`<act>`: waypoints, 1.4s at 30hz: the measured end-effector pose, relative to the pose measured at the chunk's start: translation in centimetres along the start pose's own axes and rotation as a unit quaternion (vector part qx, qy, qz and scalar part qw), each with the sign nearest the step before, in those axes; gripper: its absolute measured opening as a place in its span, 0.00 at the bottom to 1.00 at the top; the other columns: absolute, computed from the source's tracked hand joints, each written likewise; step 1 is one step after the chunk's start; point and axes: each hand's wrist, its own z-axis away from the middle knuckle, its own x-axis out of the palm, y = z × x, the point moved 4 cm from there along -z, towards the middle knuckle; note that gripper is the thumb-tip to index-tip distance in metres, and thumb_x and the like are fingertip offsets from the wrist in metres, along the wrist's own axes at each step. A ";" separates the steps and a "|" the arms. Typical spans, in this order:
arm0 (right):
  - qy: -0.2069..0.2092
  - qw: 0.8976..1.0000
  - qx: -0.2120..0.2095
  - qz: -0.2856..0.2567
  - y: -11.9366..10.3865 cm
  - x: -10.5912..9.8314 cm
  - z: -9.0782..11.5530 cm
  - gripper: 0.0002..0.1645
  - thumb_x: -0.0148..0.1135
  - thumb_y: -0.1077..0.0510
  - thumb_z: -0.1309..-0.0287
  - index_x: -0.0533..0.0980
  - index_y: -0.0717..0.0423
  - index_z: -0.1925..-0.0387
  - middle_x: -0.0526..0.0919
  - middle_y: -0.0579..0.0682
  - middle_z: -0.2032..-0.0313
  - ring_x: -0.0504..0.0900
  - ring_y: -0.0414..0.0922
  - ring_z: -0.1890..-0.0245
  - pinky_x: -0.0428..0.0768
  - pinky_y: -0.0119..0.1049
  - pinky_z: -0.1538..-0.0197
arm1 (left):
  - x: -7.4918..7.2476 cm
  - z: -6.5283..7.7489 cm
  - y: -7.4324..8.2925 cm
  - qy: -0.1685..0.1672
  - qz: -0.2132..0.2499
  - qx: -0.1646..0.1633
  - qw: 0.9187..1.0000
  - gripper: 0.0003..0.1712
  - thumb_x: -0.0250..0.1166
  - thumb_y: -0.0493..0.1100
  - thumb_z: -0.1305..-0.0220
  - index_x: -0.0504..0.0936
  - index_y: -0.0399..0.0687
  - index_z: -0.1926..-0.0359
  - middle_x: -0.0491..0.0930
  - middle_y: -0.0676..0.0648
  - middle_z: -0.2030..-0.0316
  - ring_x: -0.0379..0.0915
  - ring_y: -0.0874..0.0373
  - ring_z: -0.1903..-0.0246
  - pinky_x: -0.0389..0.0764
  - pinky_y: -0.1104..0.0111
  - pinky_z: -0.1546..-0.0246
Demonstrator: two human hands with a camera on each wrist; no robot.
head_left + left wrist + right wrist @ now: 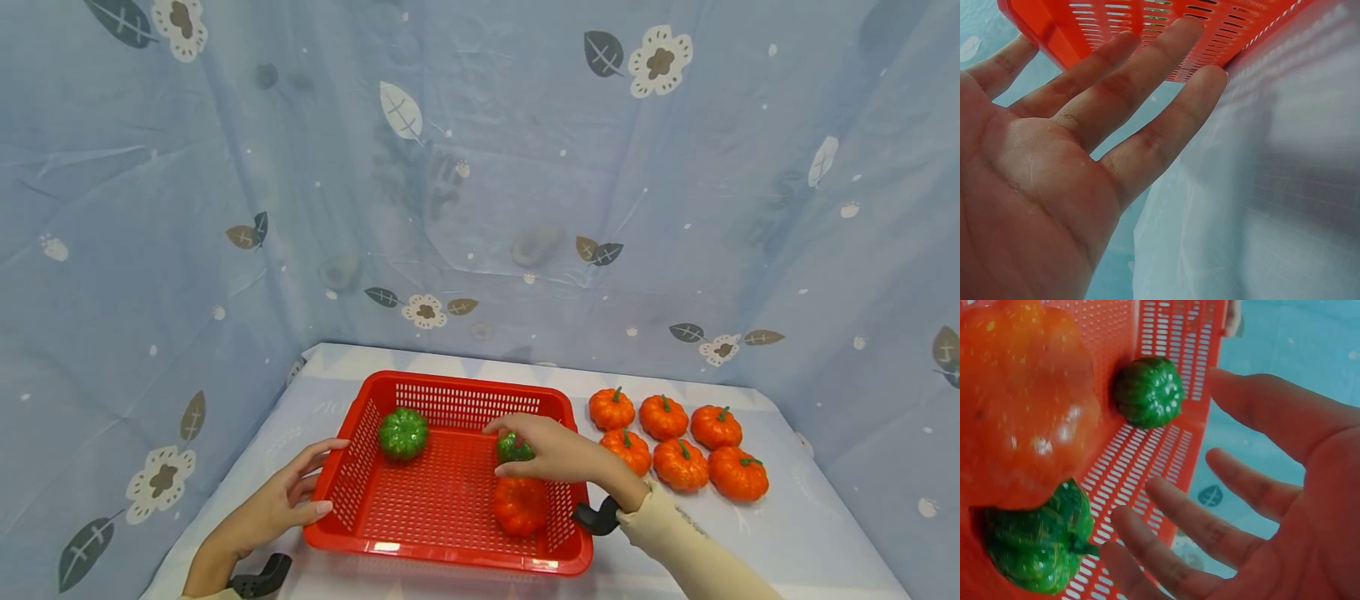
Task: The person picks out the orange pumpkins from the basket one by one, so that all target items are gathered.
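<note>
A red plastic basket with slotted walls stands on the table. In it a green pumpkin lies toward the back left, and a second green pumpkin sits at the right, partly hidden by my hand. Nearer the front right is an orange pumpkin. My right hand hovers over the basket's right side, holding nothing; the right wrist view shows its fingers spread beside the pumpkins. At the left wall, my left hand has its fingertips right at the rim, fingers loosely extended.
Several orange pumpkins with green stems stand in two rows to the right of the basket. A pale cloth covers the table. Blue patterned curtains hang behind it and at both sides.
</note>
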 end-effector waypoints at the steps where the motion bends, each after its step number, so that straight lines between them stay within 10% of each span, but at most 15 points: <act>1: -0.008 1.000 0.003 0.002 -0.1 0.2 -0.1 0.31 0.71 0.43 0.37 0.74 0.45 0.36 0.80 0.42 0.44 0.79 0.50 0.44 0.81 0.49 0.42 | 0.0 0.0 0.0 0.001 0.000 0.000 1.000 0.47 0.69 0.41 0.34 0.54 0.57 0.21 0.54 0.31 0.26 0.68 0.32 0.35 0.85 0.56 0.50; 23: -0.157 0.967 0.145 0.138 -0.9 3.8 -0.6 0.27 0.79 0.38 0.51 0.84 0.49 0.55 0.79 0.38 0.67 0.74 0.39 0.65 0.78 0.36 0.56 | 0.1 -0.3 0.1 -0.009 0.002 0.015 1.000 0.45 0.68 0.40 0.33 0.55 0.55 0.21 0.54 0.29 0.26 0.68 0.31 0.36 0.86 0.56 0.50; 33: -0.143 0.983 0.107 0.050 -0.9 3.6 -0.6 0.28 0.82 0.51 0.54 0.73 0.39 0.56 0.76 0.37 0.63 0.74 0.37 0.62 0.77 0.32 0.59 | 0.0 -0.1 -0.1 -0.013 0.009 0.017 1.000 0.45 0.67 0.40 0.33 0.54 0.55 0.21 0.53 0.30 0.27 0.68 0.31 0.36 0.86 0.55 0.50; 42: -0.164 0.980 0.114 0.019 -1.2 3.5 0.1 0.25 0.80 0.42 0.49 0.71 0.42 0.62 0.72 0.40 0.72 0.68 0.37 0.72 0.65 0.31 0.69 | 0.0 0.1 0.0 -0.007 0.006 0.014 1.000 0.46 0.68 0.40 0.33 0.54 0.56 0.21 0.53 0.31 0.26 0.68 0.32 0.35 0.86 0.55 0.51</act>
